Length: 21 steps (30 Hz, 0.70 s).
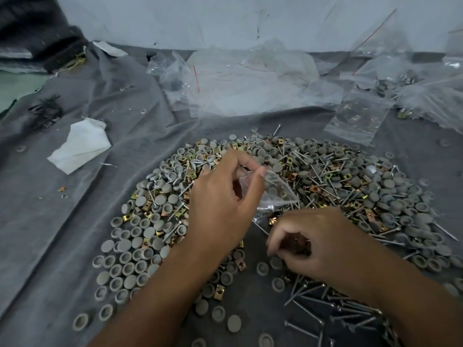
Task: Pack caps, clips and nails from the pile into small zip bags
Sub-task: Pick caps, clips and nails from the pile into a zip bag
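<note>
A wide pile [350, 176] of grey round caps, brass clips and steel nails covers the grey cloth in front of me. My left hand [220, 196] hovers over the pile's middle and pinches the mouth of a small clear zip bag [273, 194], which hangs toward the right with a few pieces inside. My right hand [323, 246] is lower right, fingers curled around small brass clips and other pieces; it is blurred. Loose nails [320, 304] lie near my right wrist, and caps [125, 261] spread at the pile's left edge.
Empty zip bags [358, 118] and crumpled clear plastic [250, 78] lie behind the pile; filled bags [411, 88] are at the back right. A white tissue [80, 146] and black ties [46, 111] sit left. A pale wall [225, 18] rises behind.
</note>
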Motion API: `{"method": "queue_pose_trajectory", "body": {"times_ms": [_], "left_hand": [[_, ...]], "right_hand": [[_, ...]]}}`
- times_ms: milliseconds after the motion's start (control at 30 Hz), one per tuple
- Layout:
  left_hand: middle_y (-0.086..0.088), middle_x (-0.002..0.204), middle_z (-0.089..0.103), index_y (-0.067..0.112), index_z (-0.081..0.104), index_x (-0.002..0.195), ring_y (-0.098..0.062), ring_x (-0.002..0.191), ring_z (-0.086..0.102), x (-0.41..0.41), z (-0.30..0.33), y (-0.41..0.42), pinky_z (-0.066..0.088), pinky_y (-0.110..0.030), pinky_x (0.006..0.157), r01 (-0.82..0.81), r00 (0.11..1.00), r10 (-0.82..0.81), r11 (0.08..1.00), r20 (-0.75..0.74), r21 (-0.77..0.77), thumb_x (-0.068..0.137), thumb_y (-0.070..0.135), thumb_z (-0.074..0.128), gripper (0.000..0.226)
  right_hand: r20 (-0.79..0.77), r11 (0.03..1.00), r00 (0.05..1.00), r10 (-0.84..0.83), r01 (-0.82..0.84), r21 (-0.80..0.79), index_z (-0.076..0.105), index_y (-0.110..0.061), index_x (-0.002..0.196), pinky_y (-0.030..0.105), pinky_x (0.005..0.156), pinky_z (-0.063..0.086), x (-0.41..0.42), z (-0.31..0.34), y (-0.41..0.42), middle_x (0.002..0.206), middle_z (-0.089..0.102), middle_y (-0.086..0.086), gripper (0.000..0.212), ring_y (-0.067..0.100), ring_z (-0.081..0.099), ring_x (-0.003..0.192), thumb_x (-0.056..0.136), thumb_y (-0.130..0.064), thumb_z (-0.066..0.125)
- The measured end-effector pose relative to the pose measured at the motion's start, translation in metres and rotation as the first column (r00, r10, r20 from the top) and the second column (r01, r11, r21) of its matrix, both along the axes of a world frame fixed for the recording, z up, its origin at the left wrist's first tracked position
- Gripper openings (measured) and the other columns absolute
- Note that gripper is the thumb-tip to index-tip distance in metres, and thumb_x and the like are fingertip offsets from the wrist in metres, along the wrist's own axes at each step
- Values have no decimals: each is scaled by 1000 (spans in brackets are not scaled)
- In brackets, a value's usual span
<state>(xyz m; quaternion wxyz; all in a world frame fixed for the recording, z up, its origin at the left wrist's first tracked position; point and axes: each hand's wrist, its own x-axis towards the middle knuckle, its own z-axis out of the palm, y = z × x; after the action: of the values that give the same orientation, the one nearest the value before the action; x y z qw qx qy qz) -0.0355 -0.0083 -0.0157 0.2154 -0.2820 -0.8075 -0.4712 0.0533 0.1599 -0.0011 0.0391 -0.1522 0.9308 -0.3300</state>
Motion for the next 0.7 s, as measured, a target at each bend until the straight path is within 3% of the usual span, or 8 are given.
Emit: {"method": "queue_pose_trajectory", "body": {"times_ms": [200, 333, 467, 633, 700], "left_hand": [[8, 78, 59, 42, 50, 95, -17, 52, 55, -1, -4, 0, 32, -11, 42, 18, 1000, -18, 1000, 18, 5, 99, 44, 53, 6], [6, 76, 57, 41, 51, 96, -16, 54, 56, -2, -3, 1, 40, -21, 46, 36, 999, -36, 999, 0, 32, 99, 47, 51, 7], [5, 71, 54, 38, 53, 95, -15, 53, 54, -3, -2, 0, 35, -12, 49, 34, 999, -33, 998, -26, 46, 100, 47, 51, 11], [3, 64, 54, 38, 53, 95, -17, 52, 55, -2, -4, 0, 39, -30, 45, 48, 999, -48, 997, -8, 57, 99, 44, 53, 7], [4, 66, 57, 38, 54, 95, -16, 53, 57, -2, -3, 0, 43, -30, 48, 55, 998, -55, 997, 11, 56, 99, 46, 53, 9]], "right_hand": [[69, 981, 995, 77, -88, 172, 62, -41, 93, 10, 79, 46, 2, -3, -7, 91, 60, -30, 18, -12, 56, 92, 83, -38, 77], [31, 985, 998, 58, -62, 159, 63, -36, 89, 11, 76, 48, 3, 0, -10, 88, 60, -26, 16, -10, 57, 87, 83, -28, 75], [-55, 989, 998, 41, -33, 143, 62, -31, 90, 22, 72, 52, 2, 0, -13, 89, 59, -19, 16, 0, 59, 83, 82, -18, 68], [-175, 976, 984, 35, 4, 216, 56, -30, 99, 26, 72, 51, 3, -12, -23, 99, 56, -16, 19, 5, 58, 84, 85, -22, 67], [-167, 993, 986, 19, 1, 118, 59, -27, 97, 22, 73, 50, 4, -11, -22, 95, 59, -17, 16, 3, 60, 84, 87, -20, 69]]}}
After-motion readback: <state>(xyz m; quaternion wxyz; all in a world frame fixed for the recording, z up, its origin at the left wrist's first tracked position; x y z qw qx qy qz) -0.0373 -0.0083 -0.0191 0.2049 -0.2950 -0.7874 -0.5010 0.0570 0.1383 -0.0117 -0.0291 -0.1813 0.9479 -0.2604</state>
